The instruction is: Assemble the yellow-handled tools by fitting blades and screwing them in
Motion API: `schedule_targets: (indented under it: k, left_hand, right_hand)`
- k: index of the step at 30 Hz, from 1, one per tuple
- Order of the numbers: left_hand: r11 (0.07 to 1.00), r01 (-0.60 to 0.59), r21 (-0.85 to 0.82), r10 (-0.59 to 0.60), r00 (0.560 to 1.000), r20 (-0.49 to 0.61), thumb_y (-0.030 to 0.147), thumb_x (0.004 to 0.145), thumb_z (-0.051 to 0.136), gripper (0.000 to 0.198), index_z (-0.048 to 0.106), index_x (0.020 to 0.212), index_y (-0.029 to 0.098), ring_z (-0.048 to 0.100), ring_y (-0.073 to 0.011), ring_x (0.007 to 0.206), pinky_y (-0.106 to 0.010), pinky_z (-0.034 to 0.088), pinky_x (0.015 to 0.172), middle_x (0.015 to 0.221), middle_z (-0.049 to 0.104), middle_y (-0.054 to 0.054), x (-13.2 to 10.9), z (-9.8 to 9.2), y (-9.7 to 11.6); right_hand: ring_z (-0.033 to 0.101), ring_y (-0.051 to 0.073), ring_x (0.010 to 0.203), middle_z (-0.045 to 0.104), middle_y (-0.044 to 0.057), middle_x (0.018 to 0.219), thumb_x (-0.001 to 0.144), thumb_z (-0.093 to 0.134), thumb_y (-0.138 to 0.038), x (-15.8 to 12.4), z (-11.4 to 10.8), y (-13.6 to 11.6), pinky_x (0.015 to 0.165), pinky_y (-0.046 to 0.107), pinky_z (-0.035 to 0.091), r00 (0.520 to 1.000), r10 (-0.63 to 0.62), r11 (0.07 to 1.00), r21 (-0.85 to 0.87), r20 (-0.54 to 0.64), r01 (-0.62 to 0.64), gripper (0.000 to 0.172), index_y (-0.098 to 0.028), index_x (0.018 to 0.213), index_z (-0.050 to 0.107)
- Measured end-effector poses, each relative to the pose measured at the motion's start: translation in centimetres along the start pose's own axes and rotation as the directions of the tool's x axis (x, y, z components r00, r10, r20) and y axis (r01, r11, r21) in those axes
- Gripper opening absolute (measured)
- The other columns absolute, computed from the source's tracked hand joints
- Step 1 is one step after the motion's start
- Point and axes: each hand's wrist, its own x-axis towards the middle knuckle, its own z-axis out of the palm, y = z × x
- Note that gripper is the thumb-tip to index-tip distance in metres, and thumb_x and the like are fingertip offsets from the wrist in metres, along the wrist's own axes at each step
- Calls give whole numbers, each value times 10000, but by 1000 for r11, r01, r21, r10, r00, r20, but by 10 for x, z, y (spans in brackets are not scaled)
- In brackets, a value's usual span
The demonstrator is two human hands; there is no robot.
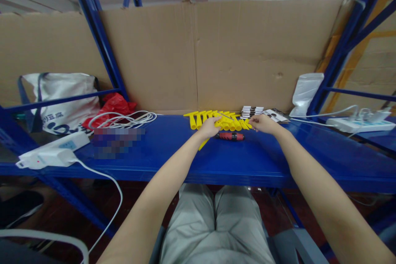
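Note:
My left hand (pixel 211 127) is closed around a yellow plastic piece (pixel 203 144), whose narrow end sticks out below the palm. Behind it lies a row of yellow plastic T-shaped handles (pixel 193 120), tube ends facing me. My right hand (pixel 260 123) has its fingertips pinched together beside the smaller yellow pieces (pixel 244 124) at the row's right end; what is between them is too small to tell. A thin metal rod (pixel 225 116) shows above the handles, partly hidden at my left fingers. Between my hands a red and black screwdriver handle (pixel 230 136) lies on the blue shelf (pixel 247 161).
Small white and black packets (pixel 252 111) and a printed card (pixel 276 115) lie behind my right hand. A white pouch (pixel 306 94) leans at the right post. Power strips (pixel 55 150), coiled white cable (pixel 133 119), a red bag (pixel 114 107) and a cloth bag (pixel 66 99) stand aside.

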Motion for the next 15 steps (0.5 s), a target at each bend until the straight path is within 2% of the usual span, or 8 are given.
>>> schedule_targets:
  k: [2,4,8,11,15]
  left_hand:
    - [986,-51,161,56,998,-29,30,761,597,549,574,1301,122,516,-240,1264,-336,381,1077,1334,584,-128,1,1,-3]
    - [969,-67,239,76,997,-33,29,771,583,532,584,1294,126,525,-230,1259,-323,370,1085,1312,604,-120,3,2,-6]
    - [964,-65,257,80,996,-49,38,780,576,507,598,1280,122,545,-228,1240,-323,369,1089,1295,615,-116,3,3,-4]
    - [966,-61,251,75,996,-45,59,785,587,492,606,1271,137,539,-222,1249,-330,354,1103,1312,603,-99,2,2,-1]
    - [967,-58,247,70,997,-39,94,806,586,485,586,1290,114,516,-220,1273,-313,343,1111,1342,575,-113,0,1,3]
  right_hand:
    - [554,96,479,620,-11,591,786,482,-65,1,0,1,534,199,425,1000,5,1000,-5,-1,-5,163,-175,684,544]
    - [559,97,483,635,-4,605,793,478,-75,2,0,4,545,200,429,1000,2,1000,-28,-4,-2,158,-168,698,564]
    - [578,109,499,662,16,623,798,480,-91,7,1,11,571,207,441,1000,15,993,-113,-26,-18,169,-141,779,640]
    - [609,117,537,709,50,731,790,467,-68,10,1,16,588,205,458,997,66,986,-151,-37,-71,270,-118,940,686]
    - [680,165,788,738,90,908,789,456,-56,14,0,26,729,208,485,991,64,948,-302,-121,-98,382,-137,1054,718]
